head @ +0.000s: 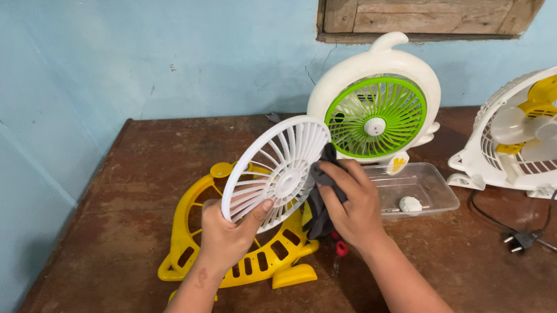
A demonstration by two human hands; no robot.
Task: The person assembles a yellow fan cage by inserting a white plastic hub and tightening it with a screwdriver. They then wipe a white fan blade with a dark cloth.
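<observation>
My left hand (229,231) grips the lower rim of a round white fan grille (275,171), holding it tilted above the table. My right hand (352,206) presses a dark grey cloth (320,209) against the grille's right side. Below the grille lies a yellow fan housing (240,256) on the brown table. A screwdriver with a red handle (339,250) lies just under my right wrist, partly hidden.
A white fan with a green grille (376,115) stands behind. A clear plastic tray (427,186) holding a small white part sits beside it. A white and yellow fan (543,129) stands at right, its black plug (521,239) on the wooden table (472,280). Blue walls border the left and back.
</observation>
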